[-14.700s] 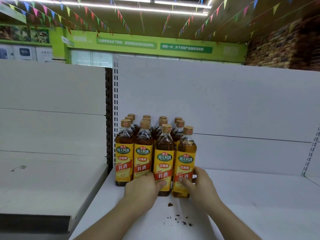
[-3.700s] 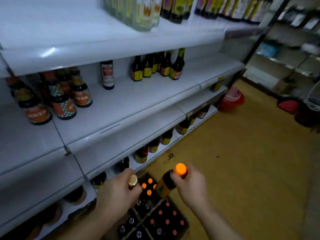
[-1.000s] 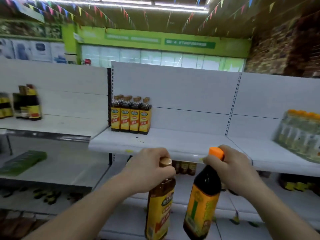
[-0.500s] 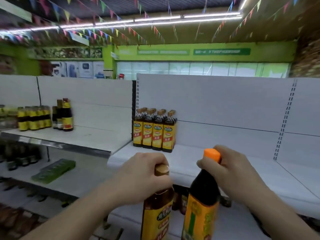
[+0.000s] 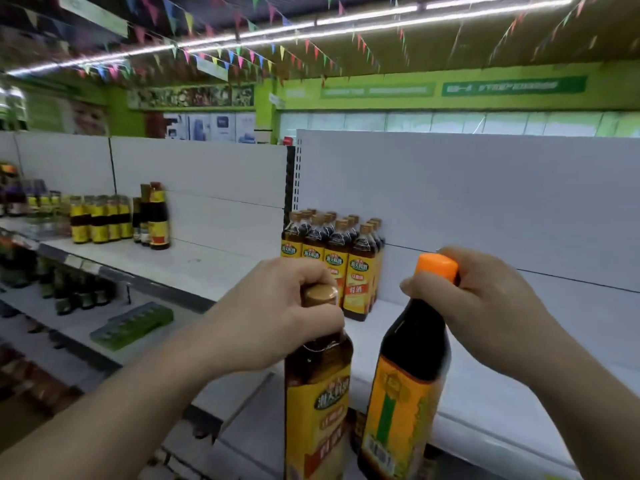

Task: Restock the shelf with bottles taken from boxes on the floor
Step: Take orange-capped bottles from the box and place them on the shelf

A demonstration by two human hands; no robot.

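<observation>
White shelf [image 5: 519, 341] bare rightward; left hand [image 5: 277, 313], right hand [image 5: 485, 306] each pinching, seemingly, a bottleneck.

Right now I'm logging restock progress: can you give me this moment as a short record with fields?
left hand: grips neck of gold-capped yellow-label bottle
right hand: grips neck of orange-capped dark bottle
both bottles: held upright, not yet on the shelf
white metal shelf: bare right of the gold-capped bottle group
</observation>
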